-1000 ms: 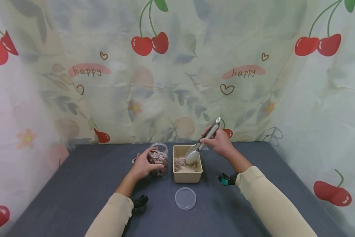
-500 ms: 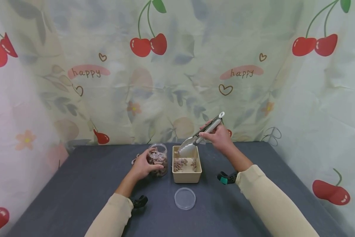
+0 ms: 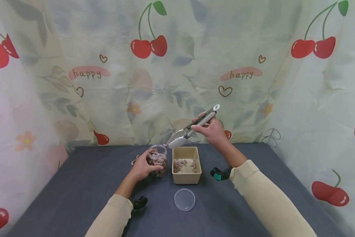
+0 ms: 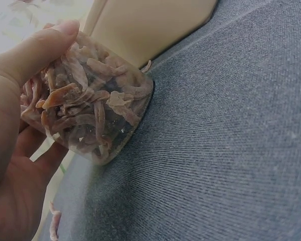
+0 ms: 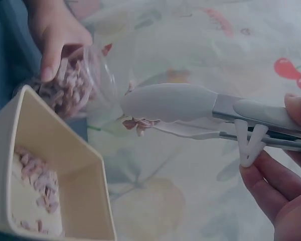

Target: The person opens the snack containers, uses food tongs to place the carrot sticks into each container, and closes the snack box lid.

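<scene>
My left hand (image 3: 141, 167) grips a clear round jar (image 3: 159, 162), open at the top and filled with pinkish-brown dried strips; the thumb lies along its side in the left wrist view. My right hand (image 3: 215, 132) holds grey-and-white kitchen tongs (image 3: 196, 125) by the handles. Their scalloped heads are close to the jar's mouth, above the far left corner of a beige rectangular bin (image 3: 187, 178). A few strips (image 5: 135, 124) stick out from between the tong tips in the right wrist view. More strips (image 3: 181, 165) lie on the bin's floor, mostly toward the left.
A round translucent lid (image 3: 184, 199) lies flat on the dark cloth-covered table (image 3: 91, 191), in front of the bin. One loose strip (image 4: 55, 223) rests on the cloth beyond the jar. A patterned curtain (image 3: 177, 82) rises at the table's back edge.
My right hand has lifted the tongs from inside the bin and carried them up and left to the jar's mouth, with strips at their tips. Jar and left hand stay put.
</scene>
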Demonstrator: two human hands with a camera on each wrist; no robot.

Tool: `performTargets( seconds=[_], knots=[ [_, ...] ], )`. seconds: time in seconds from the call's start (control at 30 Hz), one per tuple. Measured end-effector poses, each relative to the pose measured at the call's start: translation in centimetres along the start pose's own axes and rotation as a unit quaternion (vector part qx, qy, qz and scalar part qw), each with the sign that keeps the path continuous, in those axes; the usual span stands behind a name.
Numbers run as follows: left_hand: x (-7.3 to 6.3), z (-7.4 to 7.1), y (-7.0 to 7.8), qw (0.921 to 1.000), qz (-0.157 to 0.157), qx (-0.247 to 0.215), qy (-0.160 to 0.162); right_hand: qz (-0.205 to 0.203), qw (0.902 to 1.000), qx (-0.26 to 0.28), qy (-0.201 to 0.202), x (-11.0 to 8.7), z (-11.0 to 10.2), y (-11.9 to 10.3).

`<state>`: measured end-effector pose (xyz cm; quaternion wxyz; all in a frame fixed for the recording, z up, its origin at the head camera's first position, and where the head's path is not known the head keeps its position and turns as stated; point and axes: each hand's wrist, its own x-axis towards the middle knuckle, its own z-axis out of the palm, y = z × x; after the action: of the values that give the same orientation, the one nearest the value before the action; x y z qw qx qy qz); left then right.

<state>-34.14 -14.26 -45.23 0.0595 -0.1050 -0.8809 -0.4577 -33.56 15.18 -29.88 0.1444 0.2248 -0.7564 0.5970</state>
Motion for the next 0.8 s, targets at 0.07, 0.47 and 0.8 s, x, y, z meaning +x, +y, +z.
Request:
performTargets(
  seconds=[0.07, 0.47, 0.8],
  knots=[
    [0.0, 0.0, 0.0, 1.0, 0.0, 0.0, 0.0, -0.002, 1.0, 0.008, 0.003, 0.1, 0.5, -0.3],
    [0.0, 0.0, 0.0, 1.0, 0.007, -0.002, 0.004, -0.022, 0.9986, 0.048, 0.005, 0.5, 3.2, -0.4],
    [0.0, 0.0, -0.1, 0.9998, 0.012, -0.013, 0.0, -0.013, 0.9979, 0.064, -0.004, 0.2, 4.3, 0.1]
  ],
)
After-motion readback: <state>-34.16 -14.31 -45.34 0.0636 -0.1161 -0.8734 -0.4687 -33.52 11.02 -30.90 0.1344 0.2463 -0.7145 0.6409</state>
